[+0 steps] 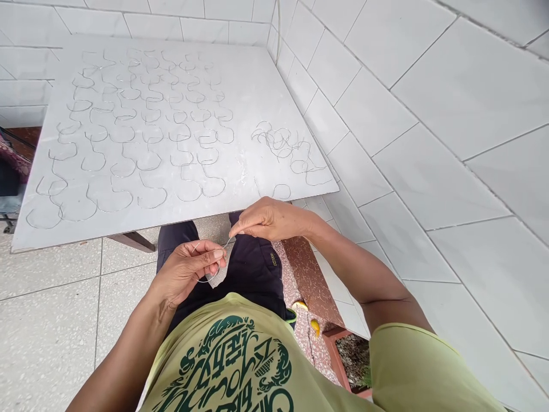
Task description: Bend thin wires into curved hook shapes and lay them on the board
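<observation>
A thin silvery wire [207, 281] with a curved loop is held between my two hands, just in front of the table's near edge. My left hand [189, 269] pinches it between thumb and fingers, and the loop hangs below the fingertips. My right hand [268, 220] is closed on the wire's other end, up and to the right. On the white tabletop [244, 103], many bent S-shaped wires [152, 197] lie in rough rows on the left and middle. A loose tangle of wire [278, 140] rests on the right, with a curved wire [282, 187] near the front edge.
White tiled walls [317, 68] stand behind the table and close along its right side. A table leg [132, 240] shows under the front edge. Yellow bits [315, 327] lie on the floor at right, near a brown-framed planter [338, 349].
</observation>
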Available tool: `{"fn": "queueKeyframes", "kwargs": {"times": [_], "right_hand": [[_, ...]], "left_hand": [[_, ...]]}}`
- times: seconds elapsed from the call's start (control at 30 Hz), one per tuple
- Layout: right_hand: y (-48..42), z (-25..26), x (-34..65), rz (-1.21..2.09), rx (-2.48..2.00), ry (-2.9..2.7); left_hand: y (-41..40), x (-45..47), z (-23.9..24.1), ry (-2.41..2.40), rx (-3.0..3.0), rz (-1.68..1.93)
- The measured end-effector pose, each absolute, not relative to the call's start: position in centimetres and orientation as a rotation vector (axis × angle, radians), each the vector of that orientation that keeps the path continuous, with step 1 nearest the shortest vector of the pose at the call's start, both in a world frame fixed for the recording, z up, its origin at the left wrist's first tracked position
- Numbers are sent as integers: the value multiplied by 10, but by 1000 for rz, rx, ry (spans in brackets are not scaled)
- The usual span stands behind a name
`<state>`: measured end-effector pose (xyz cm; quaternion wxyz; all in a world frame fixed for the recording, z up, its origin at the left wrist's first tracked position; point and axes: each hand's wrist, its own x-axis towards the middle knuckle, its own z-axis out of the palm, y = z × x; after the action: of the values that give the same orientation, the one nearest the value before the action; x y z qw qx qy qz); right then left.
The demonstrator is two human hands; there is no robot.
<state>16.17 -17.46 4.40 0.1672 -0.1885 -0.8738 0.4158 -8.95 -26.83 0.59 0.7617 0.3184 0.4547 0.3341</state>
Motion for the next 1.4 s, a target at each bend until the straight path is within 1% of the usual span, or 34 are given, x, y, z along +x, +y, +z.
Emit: {"fn": "queueKeyframes", "kwargs": {"times": [0.33, 0.53, 0.73, 0.83, 0.9, 0.97, 1.17, 1.23, 1.3, 1.4], "right_hand": [[-169, 56, 158, 1334, -434, -2589], [-171, 58, 164, 1235, -688, -2554], [-168, 64, 169, 1262, -538, -2586], [-165, 69, 169, 1247, -543, -2633], [-165, 70, 169, 1172, -598, -2612], [-167, 67, 168, 1017, -631, -2566], [-179, 43, 164, 350, -640, -2627], [-180, 37, 162, 180, -673, -2648], [-181, 34, 161, 91, -709, -2651], [-181, 34, 161, 48, -736, -2654]], "left_hand": [[-272, -90, 6, 959, 729, 674], [-274, -90, 5, 968, 764, 727], [-272, -95, 8, 949, 753, 654], [-272, -95, 8, 935, 759, 647], [-273, -92, 8, 947, 772, 684], [-275, -88, 8, 970, 783, 739], [-275, -84, 2, 1021, 826, 835], [-274, -85, 0, 1025, 851, 846], [-274, -86, -1, 1032, 872, 851], [-275, -85, -1, 1046, 880, 859]]}}
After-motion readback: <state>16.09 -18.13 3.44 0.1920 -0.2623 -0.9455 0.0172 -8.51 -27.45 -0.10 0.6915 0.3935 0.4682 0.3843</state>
